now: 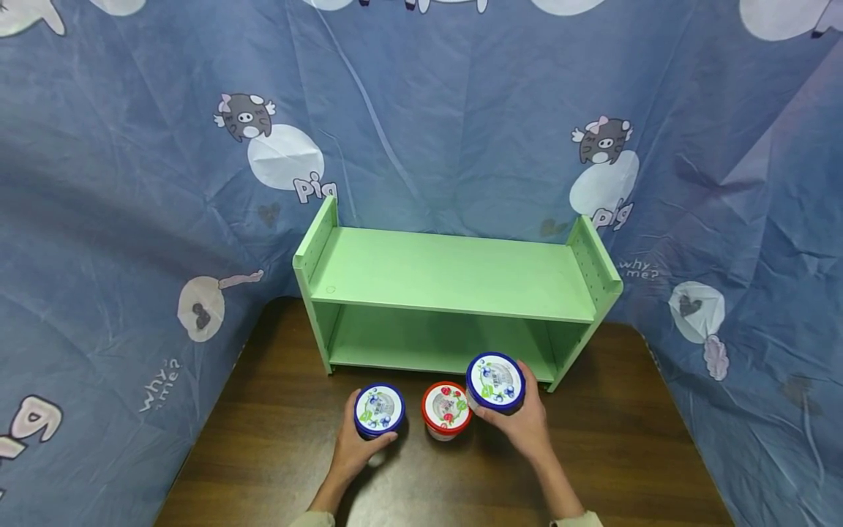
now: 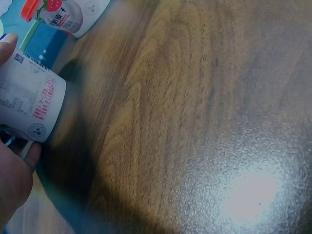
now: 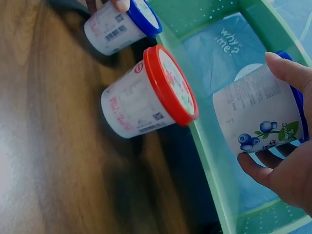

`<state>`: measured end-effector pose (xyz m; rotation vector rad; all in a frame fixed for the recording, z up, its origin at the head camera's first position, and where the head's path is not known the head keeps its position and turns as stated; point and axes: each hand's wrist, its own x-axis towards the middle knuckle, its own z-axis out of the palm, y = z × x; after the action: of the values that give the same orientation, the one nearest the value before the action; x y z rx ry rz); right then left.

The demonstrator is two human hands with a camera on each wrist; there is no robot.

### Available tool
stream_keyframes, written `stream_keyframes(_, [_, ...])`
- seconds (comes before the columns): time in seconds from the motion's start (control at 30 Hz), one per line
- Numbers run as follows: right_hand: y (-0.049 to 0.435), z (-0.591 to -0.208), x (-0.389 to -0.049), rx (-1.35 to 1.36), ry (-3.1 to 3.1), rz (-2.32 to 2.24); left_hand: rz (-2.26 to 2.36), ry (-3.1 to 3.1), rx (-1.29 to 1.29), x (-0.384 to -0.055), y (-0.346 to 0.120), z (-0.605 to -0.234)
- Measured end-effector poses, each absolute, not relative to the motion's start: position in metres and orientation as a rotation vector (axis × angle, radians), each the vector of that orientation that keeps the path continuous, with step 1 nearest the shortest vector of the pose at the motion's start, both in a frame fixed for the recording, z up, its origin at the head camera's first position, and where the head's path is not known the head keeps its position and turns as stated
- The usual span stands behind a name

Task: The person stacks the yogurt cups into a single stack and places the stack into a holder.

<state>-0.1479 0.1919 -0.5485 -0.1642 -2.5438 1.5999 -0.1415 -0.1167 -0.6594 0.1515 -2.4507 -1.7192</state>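
Observation:
My left hand (image 1: pixel 352 443) grips a white tub with a blue lid and blueberry pictures, the left blueberry tub (image 1: pixel 380 408), low over the table. Whether its base touches the wood I cannot tell. In my right hand (image 1: pixel 525 424) is a second tub of the same kind, the right blueberry tub (image 1: pixel 495 382), raised in front of the shelf. Thumb and fingers wrap its sides in the right wrist view, where its blueberry print (image 3: pixel 258 136) shows. Between the hands a red-lidded tub (image 1: pixel 446 410) with berry pictures stands upright on the table, untouched.
A light green two-tier shelf (image 1: pixel 448 274) stands behind the tubs on a brown wooden table (image 1: pixel 263 454). Its lower board (image 1: pixel 421 340) sits just above the tabletop, between two side panels. Blue cloth (image 1: pixel 454 146) with pig prints hangs behind and at both sides.

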Motion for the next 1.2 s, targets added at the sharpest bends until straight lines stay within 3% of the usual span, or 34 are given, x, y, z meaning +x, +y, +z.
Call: stream_keyframes(1.2, [0.145,-0.558,-0.160,-0.030,-2.624,1.663,-1.709,-2.431,0.130,-0.142,-0.116,-0.663])
